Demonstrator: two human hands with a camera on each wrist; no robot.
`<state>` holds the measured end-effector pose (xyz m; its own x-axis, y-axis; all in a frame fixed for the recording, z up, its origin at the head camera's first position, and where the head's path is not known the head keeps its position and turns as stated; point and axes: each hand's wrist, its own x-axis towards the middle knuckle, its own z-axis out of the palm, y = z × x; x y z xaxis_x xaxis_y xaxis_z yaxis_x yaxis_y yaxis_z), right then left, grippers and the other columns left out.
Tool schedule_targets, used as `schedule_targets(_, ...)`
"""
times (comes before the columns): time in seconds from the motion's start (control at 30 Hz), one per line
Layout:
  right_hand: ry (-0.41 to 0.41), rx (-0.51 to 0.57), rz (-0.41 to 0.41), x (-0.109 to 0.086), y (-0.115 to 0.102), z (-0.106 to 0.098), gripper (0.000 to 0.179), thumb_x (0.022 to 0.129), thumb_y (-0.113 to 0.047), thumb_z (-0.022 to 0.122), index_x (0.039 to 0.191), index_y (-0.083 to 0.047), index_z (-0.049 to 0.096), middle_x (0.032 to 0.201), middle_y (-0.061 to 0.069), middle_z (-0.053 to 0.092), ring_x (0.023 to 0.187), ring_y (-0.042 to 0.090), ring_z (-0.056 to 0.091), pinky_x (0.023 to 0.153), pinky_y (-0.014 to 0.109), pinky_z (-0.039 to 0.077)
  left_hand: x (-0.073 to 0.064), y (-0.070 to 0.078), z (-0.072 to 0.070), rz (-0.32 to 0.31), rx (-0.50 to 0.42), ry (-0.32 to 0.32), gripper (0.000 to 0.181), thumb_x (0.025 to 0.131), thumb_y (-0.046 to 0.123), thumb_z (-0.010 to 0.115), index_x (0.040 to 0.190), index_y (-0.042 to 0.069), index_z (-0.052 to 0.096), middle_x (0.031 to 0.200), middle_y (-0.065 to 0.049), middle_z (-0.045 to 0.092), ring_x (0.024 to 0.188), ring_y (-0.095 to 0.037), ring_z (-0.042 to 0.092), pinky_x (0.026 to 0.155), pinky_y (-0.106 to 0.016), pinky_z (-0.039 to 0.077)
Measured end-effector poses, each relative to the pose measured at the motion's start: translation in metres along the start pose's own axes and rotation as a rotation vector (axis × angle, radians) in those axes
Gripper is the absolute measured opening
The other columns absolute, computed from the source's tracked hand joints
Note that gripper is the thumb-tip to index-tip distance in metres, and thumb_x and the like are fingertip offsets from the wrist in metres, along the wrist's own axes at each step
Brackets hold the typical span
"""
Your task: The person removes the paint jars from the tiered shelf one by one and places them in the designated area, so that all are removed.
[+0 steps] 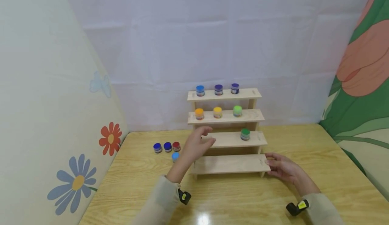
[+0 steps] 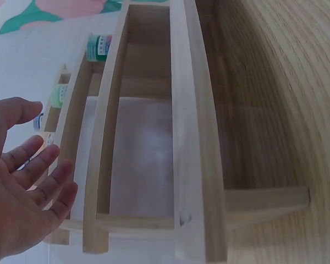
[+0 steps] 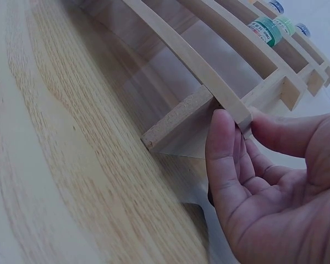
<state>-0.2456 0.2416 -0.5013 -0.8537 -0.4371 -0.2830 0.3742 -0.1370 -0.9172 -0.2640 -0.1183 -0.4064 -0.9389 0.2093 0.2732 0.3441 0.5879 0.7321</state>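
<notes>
A four-tier wooden display stand [image 1: 231,164] stands on the table. My left hand [image 1: 196,144] hovers before the left part of its second-lowest tier, fingers loosely spread and holding nothing; the palm and bent fingers also show in the left wrist view. At the other side, my right hand [image 1: 284,167] pinches the right end of the lowest board [image 3: 231,104] between thumb and fingers. A dark green paint jar [image 1: 245,134] sits on the right of the second-lowest tier. Orange [image 1: 199,114], yellow [image 1: 217,112] and light green [image 1: 237,111] jars line the tier above.
The top tier bears a blue jar [image 1: 200,90] and two purple jars [image 1: 218,89]. Left of the stand, two dark blue jars [image 1: 157,147] and a red jar [image 1: 176,146] stand on the table [image 1: 136,184]. A light blue jar [image 1: 175,157] is partly hidden by my left forearm.
</notes>
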Motion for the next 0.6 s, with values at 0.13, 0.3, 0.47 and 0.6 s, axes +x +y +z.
schedule_targets(0.13, 0.006, 0.001, 0.005, -0.001, -0.001, 0.000, 0.030, 0.103, -0.010, 0.056, 0.133, -0.011, 0.050, 0.103, 0.003, 0.069, 0.089, 0.013, 0.068, 0.075, 0.024, 0.059, 0.003, 0.003, 0.007, 0.002, -0.033, -0.019, 0.044, 0.094, 0.024, 0.072, 0.134, 0.009, 0.060, 0.132, -0.011, 0.064, 0.122, -0.030, 0.059, 0.104, -0.049, 0.049)
schedule_targets(0.3, -0.004, 0.002, 0.003, -0.002, -0.002, 0.000, 0.028, 0.103, -0.010, 0.056, 0.130, -0.012, 0.051, 0.103, 0.003, 0.069, 0.089, 0.013, 0.068, 0.075, 0.024, 0.059, 0.008, 0.008, 0.015, 0.020, -0.057, -0.049, 0.048, 0.094, 0.023, 0.073, 0.138, 0.009, 0.058, 0.135, -0.013, 0.062, 0.125, -0.030, 0.058, 0.106, -0.049, 0.048)
schedule_targets(0.47, -0.011, 0.005, -0.004, -0.002, -0.002, 0.001, 0.031, 0.103, -0.009, 0.056, 0.134, -0.010, 0.049, 0.104, 0.003, 0.069, 0.089, 0.013, 0.069, 0.075, 0.024, 0.060, 0.013, 0.016, 0.024, 0.016, -0.076, -0.072, 0.051, 0.093, 0.022, 0.074, 0.140, 0.010, 0.057, 0.137, -0.013, 0.061, 0.127, -0.030, 0.057, 0.108, -0.048, 0.047)
schedule_targets(0.6, -0.014, 0.008, -0.004, -0.003, -0.002, 0.002, 0.032, 0.104, -0.009, 0.055, 0.135, -0.010, 0.049, 0.104, 0.003, 0.069, 0.090, 0.013, 0.069, 0.076, 0.024, 0.060, 0.017, 0.020, 0.031, 0.001, -0.106, -0.097, 0.053, 0.093, 0.021, 0.074, 0.142, 0.011, 0.055, 0.139, -0.013, 0.060, 0.129, -0.028, 0.056, 0.109, -0.046, 0.047)
